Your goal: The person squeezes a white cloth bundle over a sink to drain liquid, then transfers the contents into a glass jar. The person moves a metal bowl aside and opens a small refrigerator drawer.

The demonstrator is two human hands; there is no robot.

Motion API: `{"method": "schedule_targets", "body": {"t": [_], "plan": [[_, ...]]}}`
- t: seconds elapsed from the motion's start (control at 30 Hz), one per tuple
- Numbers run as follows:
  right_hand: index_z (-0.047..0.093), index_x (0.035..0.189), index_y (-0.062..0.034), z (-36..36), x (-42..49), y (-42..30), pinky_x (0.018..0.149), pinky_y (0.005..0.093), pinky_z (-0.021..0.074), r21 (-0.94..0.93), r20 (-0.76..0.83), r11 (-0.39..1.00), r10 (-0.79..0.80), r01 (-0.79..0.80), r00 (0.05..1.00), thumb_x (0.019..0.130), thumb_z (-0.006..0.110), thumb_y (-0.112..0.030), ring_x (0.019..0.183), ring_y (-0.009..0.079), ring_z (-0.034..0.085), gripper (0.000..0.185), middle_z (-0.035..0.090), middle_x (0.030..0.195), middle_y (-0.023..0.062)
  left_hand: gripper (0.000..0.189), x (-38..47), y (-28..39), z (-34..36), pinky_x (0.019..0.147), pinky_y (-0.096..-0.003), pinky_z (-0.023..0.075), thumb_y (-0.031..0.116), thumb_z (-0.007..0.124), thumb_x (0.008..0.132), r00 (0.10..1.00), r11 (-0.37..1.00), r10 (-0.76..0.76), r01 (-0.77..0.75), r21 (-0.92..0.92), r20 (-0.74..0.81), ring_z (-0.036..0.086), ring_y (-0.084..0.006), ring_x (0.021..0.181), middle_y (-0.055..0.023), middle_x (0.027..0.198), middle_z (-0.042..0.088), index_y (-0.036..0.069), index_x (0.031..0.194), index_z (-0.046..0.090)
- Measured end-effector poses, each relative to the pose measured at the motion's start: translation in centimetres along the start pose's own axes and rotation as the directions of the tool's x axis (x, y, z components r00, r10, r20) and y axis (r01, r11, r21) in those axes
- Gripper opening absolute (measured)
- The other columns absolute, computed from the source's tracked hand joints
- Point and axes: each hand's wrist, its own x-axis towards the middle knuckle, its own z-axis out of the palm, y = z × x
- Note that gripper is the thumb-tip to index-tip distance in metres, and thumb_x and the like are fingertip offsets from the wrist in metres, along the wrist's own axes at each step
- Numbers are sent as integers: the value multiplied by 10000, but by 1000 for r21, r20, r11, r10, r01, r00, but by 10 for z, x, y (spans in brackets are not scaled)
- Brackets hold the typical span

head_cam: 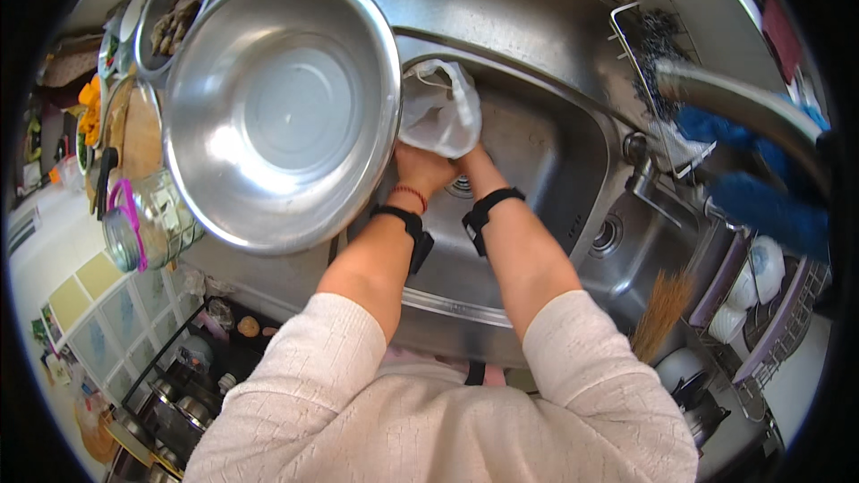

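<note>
Both hands are low in a stainless steel sink basin (523,127), close together beneath a white translucent drawstring cloth bag (443,121). My left hand (427,164) is against the near side of the bag, its fingers mostly hidden by it. My right hand (472,162) supports the bag's lower right edge, and its fingertips are also hidden. The bag's mouth faces up, with a loose string across it. A large stainless steel bowl (288,107), with a little clear liquid or only shine at its bottom, overlaps the basin's left side. The drain (460,186) shows between my wrists.
A faucet (738,97) and a wire rack (627,33) with steel scourers stand at right. Beyond the small basin (624,248) are a whisk brush (663,315) and a dish rack (772,342). A glass jar (158,221) and cutting board (141,134) lie left.
</note>
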Motion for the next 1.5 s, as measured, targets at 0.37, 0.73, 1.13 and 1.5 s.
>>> {"method": "schedule_targets", "body": {"t": [0.37,0.73,1.13,1.5], "plan": [[489,1309,-51,-34,9,20,1039,366,367,-499,55,826,-271,261,961,914,528,-300,1217,283,475,469,525,1302,147,507,-2,15,-25,896,-586,376,356,700,709,999,995,-16,19,-102,31,427,-319,1198,-77,1215,558,208,1181,586],[598,1120,-10,-10,-45,29,834,378,483,-415,-303,885,-353,211,885,818,632,-152,950,275,609,335,649,1046,137,409,-23,-2,29,957,-439,338,327,599,781,992,970,-34,4,244,122,528,-249,1144,-60,1174,616,175,1161,608],[640,975,-13,-10,-25,24,703,337,497,-345,-226,916,-291,203,930,800,640,-112,796,192,624,202,673,905,85,557,1,4,-3,1015,-432,314,465,615,733,986,984,88,-108,141,141,505,-241,1190,-48,1215,595,191,1216,568],[666,947,-14,-11,-13,55,669,321,505,-245,-250,960,-197,135,948,807,646,-114,750,169,641,173,698,865,75,638,-1,-22,53,1062,-414,293,565,557,761,952,527,-84,293,-798,294,475,-238,1213,-42,1257,557,185,1270,493]]}}
